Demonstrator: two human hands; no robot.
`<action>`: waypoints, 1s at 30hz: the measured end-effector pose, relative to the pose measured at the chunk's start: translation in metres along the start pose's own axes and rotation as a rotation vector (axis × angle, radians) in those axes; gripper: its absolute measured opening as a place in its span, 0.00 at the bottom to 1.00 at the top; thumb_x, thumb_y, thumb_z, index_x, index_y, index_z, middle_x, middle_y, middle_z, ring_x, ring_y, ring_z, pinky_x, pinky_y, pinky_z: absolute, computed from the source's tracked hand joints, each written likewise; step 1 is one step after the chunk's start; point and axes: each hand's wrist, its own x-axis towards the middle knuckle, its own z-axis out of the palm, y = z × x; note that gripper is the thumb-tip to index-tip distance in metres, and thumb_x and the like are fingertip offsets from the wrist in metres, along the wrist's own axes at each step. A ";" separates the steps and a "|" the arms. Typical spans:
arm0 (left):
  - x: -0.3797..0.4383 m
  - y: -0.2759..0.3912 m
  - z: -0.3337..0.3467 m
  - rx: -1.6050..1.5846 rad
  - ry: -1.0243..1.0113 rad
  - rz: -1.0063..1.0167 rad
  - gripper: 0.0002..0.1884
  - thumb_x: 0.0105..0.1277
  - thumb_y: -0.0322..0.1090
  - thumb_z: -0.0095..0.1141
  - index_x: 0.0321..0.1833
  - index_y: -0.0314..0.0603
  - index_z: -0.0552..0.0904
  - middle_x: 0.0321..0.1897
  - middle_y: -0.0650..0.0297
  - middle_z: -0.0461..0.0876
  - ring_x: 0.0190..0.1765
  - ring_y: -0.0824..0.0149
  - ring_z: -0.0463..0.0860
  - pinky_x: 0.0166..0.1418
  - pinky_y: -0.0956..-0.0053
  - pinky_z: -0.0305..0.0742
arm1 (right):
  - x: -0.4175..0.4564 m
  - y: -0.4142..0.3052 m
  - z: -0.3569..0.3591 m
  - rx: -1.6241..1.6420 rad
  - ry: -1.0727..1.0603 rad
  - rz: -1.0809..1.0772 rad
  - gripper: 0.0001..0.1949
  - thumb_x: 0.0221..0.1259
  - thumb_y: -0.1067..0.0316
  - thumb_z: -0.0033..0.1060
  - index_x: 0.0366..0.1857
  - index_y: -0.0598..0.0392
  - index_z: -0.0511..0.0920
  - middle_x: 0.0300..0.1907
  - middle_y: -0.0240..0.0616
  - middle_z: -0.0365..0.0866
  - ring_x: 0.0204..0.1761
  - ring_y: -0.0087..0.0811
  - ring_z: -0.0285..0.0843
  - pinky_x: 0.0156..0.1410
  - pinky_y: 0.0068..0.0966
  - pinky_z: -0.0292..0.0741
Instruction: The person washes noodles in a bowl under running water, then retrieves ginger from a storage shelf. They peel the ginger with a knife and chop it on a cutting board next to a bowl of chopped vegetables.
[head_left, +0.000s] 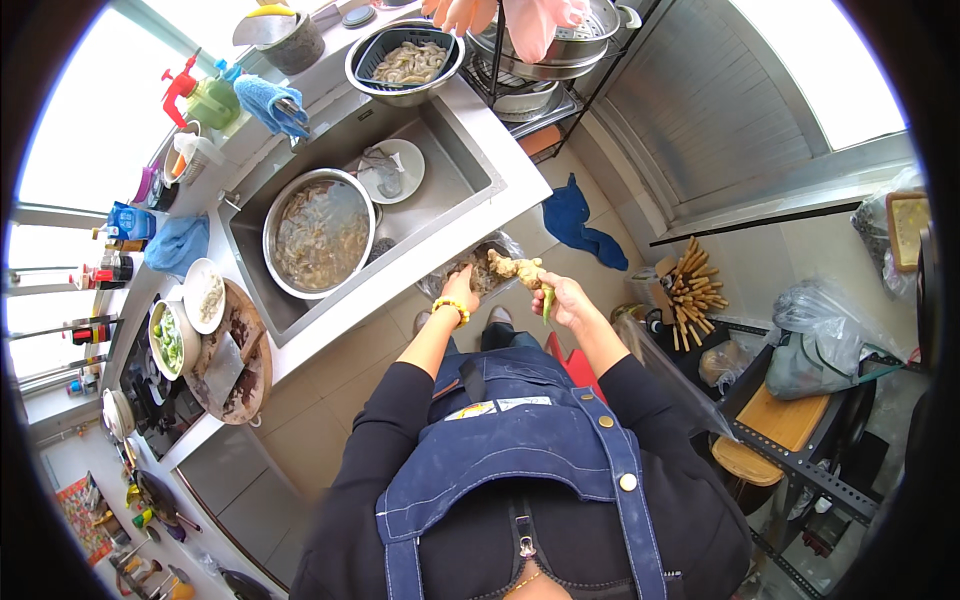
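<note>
My right hand (567, 301) grips a knobbly piece of ginger root (517, 268) by its near end. A slim green vegetable piece (548, 304) sticks out below the same fingers. My left hand (460, 291), with a yellow beaded bracelet on the wrist, is over the near-left side of a clear plastic bag (491, 283) of scraps. Whether its fingers hold anything cannot be made out. The ginger's far end overlaps the bag in view.
Left lies a steel sink (450, 154) with a basin (322, 232) of shrimp in cloudy water and a white plate (401, 169). A cleaver (223, 367) rests on a round chopping board (251, 390). A blue cloth (577, 225) lies on the floor; a metal rack (795, 450) stands right.
</note>
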 end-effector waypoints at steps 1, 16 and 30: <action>-0.002 0.007 -0.002 0.008 0.011 0.000 0.21 0.68 0.43 0.49 0.58 0.39 0.79 0.60 0.43 0.74 0.65 0.48 0.72 0.70 0.64 0.65 | 0.000 0.002 0.000 0.063 -0.030 0.034 0.11 0.68 0.58 0.51 0.36 0.56 0.73 0.21 0.32 0.71 0.25 0.30 0.71 0.37 0.31 0.76; -0.044 0.059 -0.033 0.033 0.283 0.270 0.39 0.44 0.26 0.69 0.64 0.55 0.70 0.63 0.53 0.64 0.64 0.48 0.66 0.68 0.59 0.65 | 0.001 -0.002 0.011 0.070 -0.103 0.158 0.11 0.69 0.58 0.50 0.38 0.56 0.73 0.22 0.32 0.71 0.25 0.30 0.71 0.34 0.31 0.75; -0.002 0.051 -0.025 0.159 0.167 0.756 0.17 0.47 0.33 0.68 0.42 0.51 0.81 0.33 0.65 0.81 0.45 0.58 0.77 0.58 0.57 0.67 | -0.009 -0.020 0.026 -0.264 -0.114 0.335 0.24 0.70 0.41 0.46 0.34 0.56 0.73 0.18 0.27 0.68 0.17 0.21 0.63 0.24 0.22 0.67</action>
